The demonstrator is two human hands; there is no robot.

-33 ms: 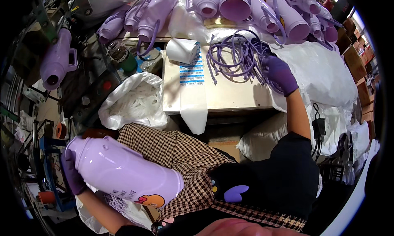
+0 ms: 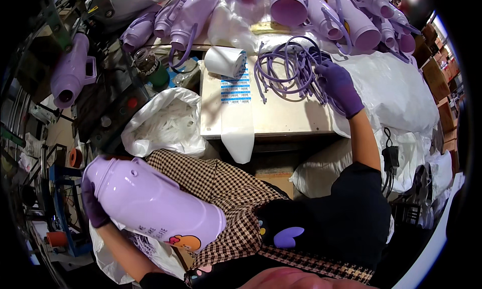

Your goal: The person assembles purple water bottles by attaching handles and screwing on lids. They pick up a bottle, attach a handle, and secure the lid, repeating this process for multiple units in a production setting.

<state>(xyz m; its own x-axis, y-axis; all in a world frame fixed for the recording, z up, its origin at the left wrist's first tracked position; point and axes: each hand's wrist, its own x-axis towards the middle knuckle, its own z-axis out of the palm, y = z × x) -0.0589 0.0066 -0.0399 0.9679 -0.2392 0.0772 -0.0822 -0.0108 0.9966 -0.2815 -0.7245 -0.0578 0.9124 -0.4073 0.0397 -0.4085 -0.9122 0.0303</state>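
My left hand, in a purple glove, grips a large lilac plastic flask shell that lies tilted across my checked-fabric lap. My right hand, also gloved in purple, reaches forward to the small workbench and rests on a tangled pile of purple rubber rings and straps, fingers curled among them. A white label roll with a strip of blue-printed labels lies on the bench to the left of the pile.
Several more lilac flask shells are stacked along the back of the bench, and one stands at the left. An open white plastic bag of white rings sits left of the bench. White sacks lie at the right.
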